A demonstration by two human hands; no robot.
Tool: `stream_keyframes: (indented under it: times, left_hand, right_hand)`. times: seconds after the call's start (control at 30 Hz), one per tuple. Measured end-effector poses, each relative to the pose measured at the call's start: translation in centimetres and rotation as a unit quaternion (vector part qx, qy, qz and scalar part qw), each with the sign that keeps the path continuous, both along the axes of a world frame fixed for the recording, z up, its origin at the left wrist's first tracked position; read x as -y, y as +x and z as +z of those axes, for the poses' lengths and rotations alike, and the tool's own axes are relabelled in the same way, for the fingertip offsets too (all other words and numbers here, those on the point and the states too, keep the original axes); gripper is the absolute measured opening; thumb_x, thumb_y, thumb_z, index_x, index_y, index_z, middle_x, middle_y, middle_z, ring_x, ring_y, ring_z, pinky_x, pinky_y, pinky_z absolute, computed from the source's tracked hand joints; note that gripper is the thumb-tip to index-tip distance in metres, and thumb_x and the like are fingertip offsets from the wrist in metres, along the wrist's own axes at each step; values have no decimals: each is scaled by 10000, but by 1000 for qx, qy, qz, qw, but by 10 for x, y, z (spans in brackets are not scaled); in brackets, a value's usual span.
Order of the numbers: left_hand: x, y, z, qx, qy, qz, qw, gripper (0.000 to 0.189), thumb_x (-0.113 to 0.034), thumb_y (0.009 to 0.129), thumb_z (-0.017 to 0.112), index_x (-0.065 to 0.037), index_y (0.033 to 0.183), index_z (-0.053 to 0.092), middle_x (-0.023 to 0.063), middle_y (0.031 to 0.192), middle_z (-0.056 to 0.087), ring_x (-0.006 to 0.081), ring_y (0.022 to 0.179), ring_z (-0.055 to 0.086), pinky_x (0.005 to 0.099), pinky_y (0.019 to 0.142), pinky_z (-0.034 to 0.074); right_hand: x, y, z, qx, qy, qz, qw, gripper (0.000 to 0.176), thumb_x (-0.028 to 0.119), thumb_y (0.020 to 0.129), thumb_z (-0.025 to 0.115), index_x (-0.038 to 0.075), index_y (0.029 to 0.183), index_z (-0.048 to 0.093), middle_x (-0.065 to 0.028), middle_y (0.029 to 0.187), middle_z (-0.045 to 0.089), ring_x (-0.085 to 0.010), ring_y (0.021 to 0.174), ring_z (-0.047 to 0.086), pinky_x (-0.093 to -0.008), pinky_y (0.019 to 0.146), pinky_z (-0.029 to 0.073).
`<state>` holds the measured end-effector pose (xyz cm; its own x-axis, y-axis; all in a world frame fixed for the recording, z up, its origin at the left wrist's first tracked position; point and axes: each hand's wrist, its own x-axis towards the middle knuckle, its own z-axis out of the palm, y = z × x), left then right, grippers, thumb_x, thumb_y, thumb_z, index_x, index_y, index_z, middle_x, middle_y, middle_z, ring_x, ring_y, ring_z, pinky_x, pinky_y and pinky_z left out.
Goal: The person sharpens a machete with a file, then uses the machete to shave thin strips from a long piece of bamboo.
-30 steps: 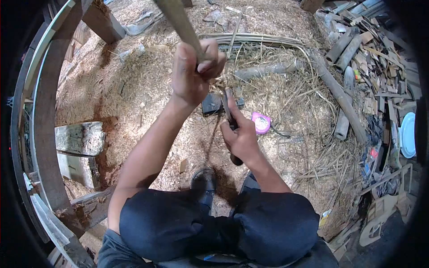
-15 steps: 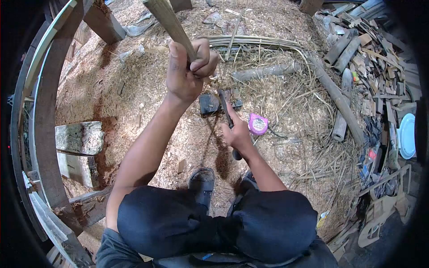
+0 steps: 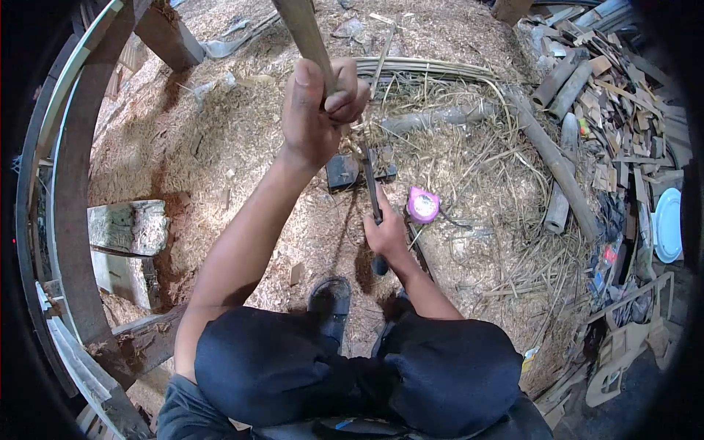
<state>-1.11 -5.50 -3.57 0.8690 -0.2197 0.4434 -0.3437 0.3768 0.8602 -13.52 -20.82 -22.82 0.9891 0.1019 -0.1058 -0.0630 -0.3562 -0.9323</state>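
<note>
My left hand (image 3: 319,110) is raised and wrapped round a long wooden stick (image 3: 304,29), which slants up out of the top of the view. Lower and to the right, my right hand (image 3: 387,233) grips the dark handle of a long, narrow tool (image 3: 368,161). The tool points up towards the lower side of my left hand; whether its tip touches the stick is hard to make out. Beneath the tool lies a dark block (image 3: 342,171) on the shavings. A pink tape measure (image 3: 423,204) rests just right of my right hand.
Bundled thin strips (image 3: 433,67) and a long pole (image 3: 554,161) lie ahead and to the right. Wood scraps (image 3: 609,125) are heaped at the far right, near a light blue plate (image 3: 666,225). Cut timber blocks (image 3: 128,227) and curved planks (image 3: 73,198) stand left.
My left hand and the stick have shifted slightly right, with the stick more upright. My right hand has moved a little down and left, and the tool has turned more upright.
</note>
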Motion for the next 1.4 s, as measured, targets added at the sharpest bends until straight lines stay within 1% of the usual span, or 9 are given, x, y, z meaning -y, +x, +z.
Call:
stream_keyframes:
  times: [0.07,0.17,0.37,0.53,0.6,1.17,1.27,1.3,1.4]
  left_hand:
    - [-1,6,-1,-10,-22,16,1000,687,-795,852,357,-152,611,331,-61,504,243,80,471,176,252,462,175]
    - [0,8,0,-10,-11,23,1000,686,-790,850,374,-148,618,319,-58,507,252,76,473,186,249,460,177]
    - [11,4,0,3,-26,141,990,623,-663,957,336,-131,634,304,-60,553,259,46,482,225,240,449,147]
    - [10,3,2,18,-3,208,978,659,-730,903,365,-136,628,283,-60,526,209,73,466,171,271,443,131]
    - [7,5,2,7,-12,211,977,663,-734,899,368,-134,629,282,-57,524,208,74,464,170,272,440,128]
    - [4,10,2,16,-15,206,978,662,-738,895,378,-136,634,291,-46,520,226,77,466,173,279,428,125]
    - [7,11,3,9,-25,200,979,665,-741,891,384,-136,629,291,-49,515,218,75,465,170,278,427,123]
    - [5,10,0,14,-19,194,981,628,-675,949,335,-135,631,304,-57,535,269,54,469,226,237,437,155]
    - [6,6,-1,16,-5,187,982,624,-670,953,333,-137,630,301,-56,539,274,53,474,230,236,443,161]
  right_hand:
    - [2,5,-40,96,-40,-8,995,668,156,838,539,0,1456,338,-216,669,615,-265,539,602,-409,551,470]
    - [8,19,-36,-37,-122,65,990,663,159,850,546,3,1457,329,-240,694,621,-282,566,626,-415,586,509]
    - [-18,28,114,1,81,47,996,666,126,845,509,38,1475,312,-190,651,626,-244,512,597,-363,559,511]
    - [-19,31,86,-41,-30,31,998,686,117,811,507,126,1477,346,-167,682,632,-246,567,632,-371,568,505]
    - [-15,33,80,-22,-47,55,997,650,130,822,546,20,1440,379,-137,614,529,-162,516,523,-319,527,445]
    - [-9,22,39,-23,-11,23,999,610,86,818,527,-32,1405,409,-153,630,586,-171,492,543,-308,521,453]
    - [-17,14,66,4,-41,24,999,607,85,816,528,-48,1396,408,-169,666,609,-186,509,572,-316,519,453]
    - [-12,15,57,-31,-43,42,998,641,97,814,513,9,1434,375,-182,575,585,-229,488,590,-384,503,469]
    - [10,21,-29,-2,-82,71,994,653,114,818,511,3,1443,358,-176,572,583,-215,480,572,-374,493,453]
